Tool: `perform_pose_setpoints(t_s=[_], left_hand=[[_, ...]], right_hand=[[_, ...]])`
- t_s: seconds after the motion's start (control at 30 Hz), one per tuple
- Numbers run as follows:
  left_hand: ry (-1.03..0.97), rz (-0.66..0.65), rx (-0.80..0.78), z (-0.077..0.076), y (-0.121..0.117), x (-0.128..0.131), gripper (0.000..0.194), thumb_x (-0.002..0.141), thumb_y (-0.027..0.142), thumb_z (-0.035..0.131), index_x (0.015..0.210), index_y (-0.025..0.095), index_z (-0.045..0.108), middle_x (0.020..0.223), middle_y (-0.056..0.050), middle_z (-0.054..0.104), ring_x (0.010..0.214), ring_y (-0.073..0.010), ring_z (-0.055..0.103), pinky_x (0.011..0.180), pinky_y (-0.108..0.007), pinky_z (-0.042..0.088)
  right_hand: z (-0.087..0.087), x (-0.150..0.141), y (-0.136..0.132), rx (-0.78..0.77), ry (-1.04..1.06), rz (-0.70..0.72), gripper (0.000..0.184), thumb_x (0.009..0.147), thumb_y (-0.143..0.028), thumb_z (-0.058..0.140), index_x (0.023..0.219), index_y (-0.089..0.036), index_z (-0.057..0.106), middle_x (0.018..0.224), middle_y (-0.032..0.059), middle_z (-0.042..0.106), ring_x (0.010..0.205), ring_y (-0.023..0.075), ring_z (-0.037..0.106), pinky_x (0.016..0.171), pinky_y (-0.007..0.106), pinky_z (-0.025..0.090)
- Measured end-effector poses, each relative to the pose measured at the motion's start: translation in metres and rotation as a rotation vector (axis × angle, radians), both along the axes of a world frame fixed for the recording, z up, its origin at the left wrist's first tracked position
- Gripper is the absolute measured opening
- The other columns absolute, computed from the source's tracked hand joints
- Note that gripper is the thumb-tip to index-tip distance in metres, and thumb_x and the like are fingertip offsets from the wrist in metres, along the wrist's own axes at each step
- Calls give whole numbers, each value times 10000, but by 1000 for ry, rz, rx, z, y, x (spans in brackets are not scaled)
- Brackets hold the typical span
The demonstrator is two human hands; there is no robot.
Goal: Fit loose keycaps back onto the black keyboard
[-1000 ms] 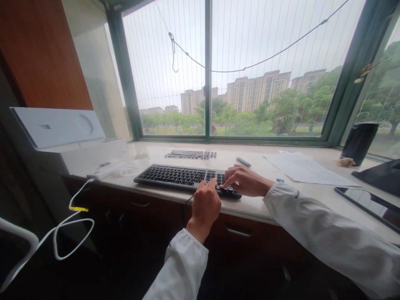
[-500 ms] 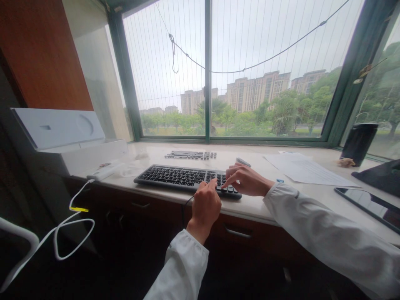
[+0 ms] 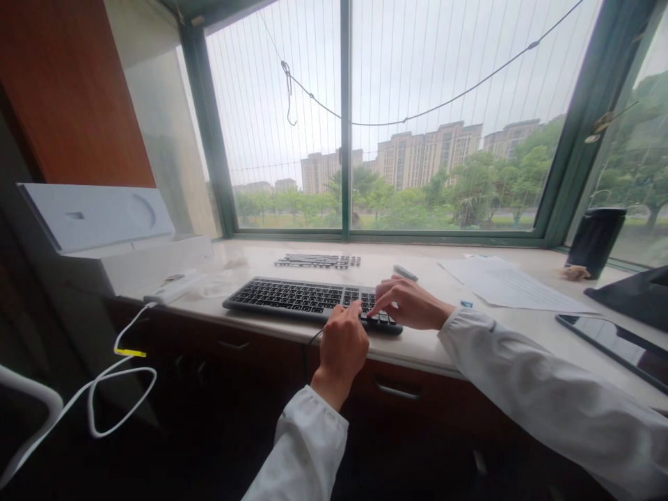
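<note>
A black keyboard (image 3: 282, 296) lies along the front of the white counter. My left hand (image 3: 344, 341) is closed at the keyboard's front edge, its thumb and index finger close together over the keys. What these fingers hold, if anything, is hidden. From the right, my right hand (image 3: 407, 300) reaches over the number pad, with a bent index finger and thumb down at the keys near my left fingertips. Its other fingers are curled, and anything between them is too small to make out. Loose keycaps (image 3: 318, 261) stand in rows behind the keyboard.
Behind my right hand lies a small grey tool (image 3: 406, 272). Printed papers (image 3: 511, 282), a phone (image 3: 616, 344) and a black cylinder (image 3: 595, 243) are at the right. An open white box (image 3: 151, 261) and a white power strip (image 3: 170, 289) with its cable occupy the left.
Both hands stay at the same part of the keyboard. Only a slight shift of the camera view shows.
</note>
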State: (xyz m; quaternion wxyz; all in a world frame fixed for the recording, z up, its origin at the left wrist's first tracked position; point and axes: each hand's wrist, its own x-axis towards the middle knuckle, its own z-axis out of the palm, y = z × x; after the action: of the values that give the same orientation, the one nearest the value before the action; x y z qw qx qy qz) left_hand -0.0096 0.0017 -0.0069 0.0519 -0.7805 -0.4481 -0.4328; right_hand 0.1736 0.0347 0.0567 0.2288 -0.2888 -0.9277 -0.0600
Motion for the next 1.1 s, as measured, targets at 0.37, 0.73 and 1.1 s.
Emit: perform_pose_setpoints(t_s=[0.37,0.73,1.1], left_hand=[[14,8,-2,1,-1,0,411,871,28,360,1203,100,591,1063,-96,685,998,-198,605,888,-313,498],[5,3,10,0,0,0,406,871,25,370,1203,102,590,1052,-93,685,978,-191,600,878,-300,492],[6,2,7,0,-1,0,401,875,29,358,1190,107,595,1044,-95,685,979,-193,601,876,-303,495]], right_hand=[[2,0,-2,20,-10,-5,423,681,7,503,788,-303,769,732,-9,683,713,112,592,760,291,326],[3,-2,-5,50,0,22,420,637,13,486,730,-290,762,709,-12,677,696,111,563,743,292,300],[7,-2,-9,35,-5,-42,252,804,-136,530,833,-255,750,785,19,696,731,129,597,760,296,323]])
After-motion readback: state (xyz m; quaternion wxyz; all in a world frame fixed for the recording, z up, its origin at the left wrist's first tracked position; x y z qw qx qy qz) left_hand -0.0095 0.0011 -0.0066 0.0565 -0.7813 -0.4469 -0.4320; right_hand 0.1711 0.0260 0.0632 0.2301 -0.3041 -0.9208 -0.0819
